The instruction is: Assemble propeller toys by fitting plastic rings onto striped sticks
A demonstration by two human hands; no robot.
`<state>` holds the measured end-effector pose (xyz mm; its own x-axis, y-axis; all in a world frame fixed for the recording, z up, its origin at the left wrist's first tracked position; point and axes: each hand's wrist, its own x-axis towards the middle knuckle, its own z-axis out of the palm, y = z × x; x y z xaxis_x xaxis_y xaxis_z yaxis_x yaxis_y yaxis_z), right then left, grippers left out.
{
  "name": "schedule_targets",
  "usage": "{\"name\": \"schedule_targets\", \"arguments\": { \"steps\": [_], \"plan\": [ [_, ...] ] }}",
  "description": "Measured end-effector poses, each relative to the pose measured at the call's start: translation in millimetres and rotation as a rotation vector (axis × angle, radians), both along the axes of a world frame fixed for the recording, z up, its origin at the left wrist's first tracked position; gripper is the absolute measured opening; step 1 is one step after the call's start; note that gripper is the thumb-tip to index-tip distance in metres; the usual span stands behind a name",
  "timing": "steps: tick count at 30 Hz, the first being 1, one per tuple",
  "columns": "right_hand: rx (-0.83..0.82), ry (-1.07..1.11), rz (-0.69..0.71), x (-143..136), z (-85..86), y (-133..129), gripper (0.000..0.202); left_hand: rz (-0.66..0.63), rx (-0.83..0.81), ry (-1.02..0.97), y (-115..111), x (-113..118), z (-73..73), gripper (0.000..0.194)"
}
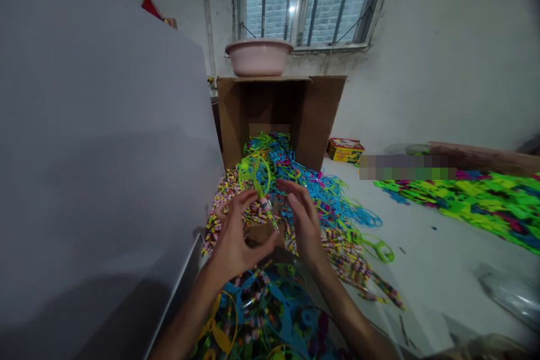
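Note:
A small toy, with a yellow-green ring (264, 171) on top of a patterned stick (265, 205), tilts between my two hands. My left hand (238, 236) holds it, fingertips at the upper part of the stick and thumb near its lower end. Just to the right, my right hand (304, 219) is raised with its fingers apart and nothing visible in it. Behind them, blue and green plastic rings (274, 149) spill out of a cardboard box (323, 118) lying on its side. Many patterned sticks (346, 253) lie around on the white table (415, 270).
Below my forearms sits a heap of finished-looking toys (282, 309). A pale panel (105, 152) stands close on the left. On the box rests a pink basin (259, 59). Green pieces (485, 202) and a yellow-red container (346, 149) are at the right.

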<state>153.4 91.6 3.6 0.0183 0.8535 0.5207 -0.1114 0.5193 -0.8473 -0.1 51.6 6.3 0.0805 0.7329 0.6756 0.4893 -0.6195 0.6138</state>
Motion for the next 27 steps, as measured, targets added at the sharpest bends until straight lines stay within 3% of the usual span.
{"name": "schedule_targets", "arguments": {
  "steps": [3,7,12,18,22,27],
  "plan": [
    [-0.082,0.054,0.114,-6.2,-0.9,-2.3,0.028,-0.028,0.085,0.231,-5.1,2.2,2.8,0.078],
    [-0.044,-0.008,0.056,-10.7,2.3,-6.3,0.024,-0.009,0.082,0.322,-4.6,5.9,1.7,0.073],
    [-0.039,-0.058,-0.018,-6.9,5.8,-2.4,0.02,0.101,0.011,0.263,1.1,9.1,-5.2,0.061],
    [-0.156,0.047,-0.048,23.5,3.9,23.9,0.033,-0.039,-0.144,0.047,5.0,6.2,-5.8,0.06],
    [-0.197,0.109,-0.159,53.1,-12.6,55.0,0.037,-0.035,-0.154,-0.026,6.1,5.0,-6.0,0.056],
    [-0.231,-0.273,-0.265,76.7,-56.2,93.4,0.047,-0.006,-0.167,-0.055,2.9,4.3,4.2,0.055]
  ]
}}
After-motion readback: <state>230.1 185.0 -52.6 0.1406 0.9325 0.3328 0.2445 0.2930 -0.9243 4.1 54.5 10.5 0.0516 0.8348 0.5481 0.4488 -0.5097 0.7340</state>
